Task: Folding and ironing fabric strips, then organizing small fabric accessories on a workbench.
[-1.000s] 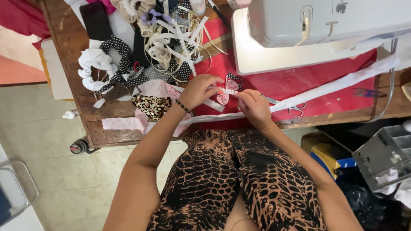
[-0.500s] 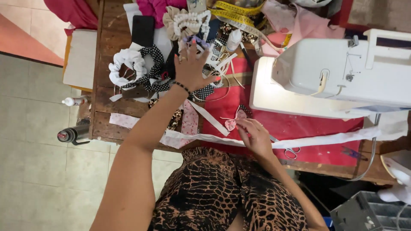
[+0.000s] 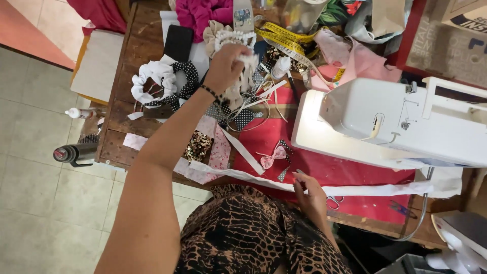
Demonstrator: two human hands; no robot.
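My left hand is raised over the back of the wooden table and closed on a bunch of white fabric strips that hang down from it. A beaded bracelet sits on that wrist. My right hand rests near the table's front edge on a long white fabric band, fingers spread and flat. A small pink bow lies on the red cloth just above and left of that hand.
A white sewing machine stands at the right. White and polka-dot scrunchies, a yellow tape measure, a black phone, a glue bottle and fabric scraps crowd the back. A dark bottle lies off the left edge.
My left hand left the bow, reached to the back pile and lifted the white strips. My right hand let go of the bow and settled on the white band. The view shifted.
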